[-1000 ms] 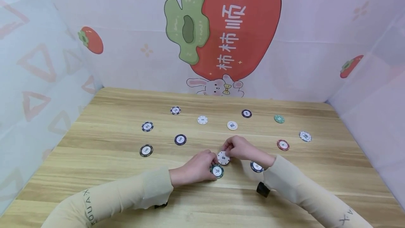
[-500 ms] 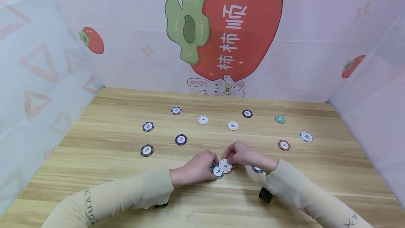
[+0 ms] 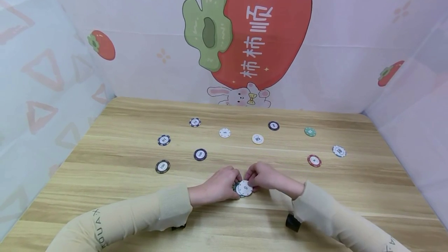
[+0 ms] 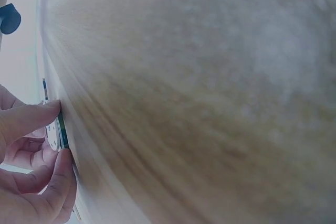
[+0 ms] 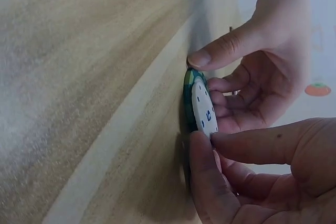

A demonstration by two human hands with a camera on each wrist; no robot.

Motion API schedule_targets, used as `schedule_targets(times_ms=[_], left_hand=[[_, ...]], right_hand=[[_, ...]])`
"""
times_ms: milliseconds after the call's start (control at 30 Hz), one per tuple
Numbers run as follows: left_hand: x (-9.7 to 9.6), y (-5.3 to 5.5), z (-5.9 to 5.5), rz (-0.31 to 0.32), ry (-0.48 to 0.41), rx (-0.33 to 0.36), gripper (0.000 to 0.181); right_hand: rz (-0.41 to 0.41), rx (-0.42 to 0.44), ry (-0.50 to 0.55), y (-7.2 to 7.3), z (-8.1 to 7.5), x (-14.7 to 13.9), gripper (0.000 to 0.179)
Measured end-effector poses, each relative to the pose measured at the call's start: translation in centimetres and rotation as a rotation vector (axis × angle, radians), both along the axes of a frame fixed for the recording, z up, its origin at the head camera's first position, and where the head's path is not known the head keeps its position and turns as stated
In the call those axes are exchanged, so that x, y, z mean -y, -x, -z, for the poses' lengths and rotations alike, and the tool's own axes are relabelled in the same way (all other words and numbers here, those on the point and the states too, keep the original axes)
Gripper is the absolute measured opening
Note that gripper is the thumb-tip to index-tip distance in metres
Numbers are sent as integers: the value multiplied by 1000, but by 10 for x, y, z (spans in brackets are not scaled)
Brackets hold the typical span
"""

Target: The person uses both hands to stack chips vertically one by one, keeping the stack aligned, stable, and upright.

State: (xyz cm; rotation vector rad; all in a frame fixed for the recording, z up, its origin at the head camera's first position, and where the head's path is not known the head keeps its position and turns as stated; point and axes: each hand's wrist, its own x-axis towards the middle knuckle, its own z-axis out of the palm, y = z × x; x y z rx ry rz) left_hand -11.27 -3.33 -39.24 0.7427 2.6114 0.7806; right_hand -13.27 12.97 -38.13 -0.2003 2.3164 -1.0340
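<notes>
In the head view my left hand (image 3: 221, 184) holds a green poker chip (image 5: 189, 90) at the tabletop, thumb and fingers about its edge. My right hand (image 3: 267, 176) pinches a white poker chip (image 3: 245, 188) marked 5 by its edge. This white chip lies over most of the green one, a little off centre, and hides its number. Seen from the right wrist, the white chip's face is turned up and the green rim shows beneath it. Both hands are nearly touching around the two chips.
Several loose chips lie apart on the wooden table (image 3: 133, 189). Among them are a black 100 chip (image 3: 162, 166), a dark 500 chip (image 3: 200, 154), a white 50 chip (image 3: 257, 139) and a red chip (image 3: 314, 161). Printed cloth walls (image 3: 140, 73) surround the back and sides.
My right hand has brought the white chip nearer and leftward, from beside the green chip to on top of it. A blue chip by the right wrist is now hidden. My left hand stays put.
</notes>
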Motion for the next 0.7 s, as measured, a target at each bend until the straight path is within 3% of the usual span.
schedule_targets(times_ms=[267, 500, 700], left_hand=[[0, 0, 1, 3, -2, -14, 31], [1, 0, 2, 29, -2, -72, 32], [1, 0, 3, 34, 4, -77, 34]], right_hand=[[-20, -70, 11, -6, 0, 2, 7], [-59, -162, -10, -9, 0, 3, 6], [-51, -174, -22, -11, 1, 6, 7]])
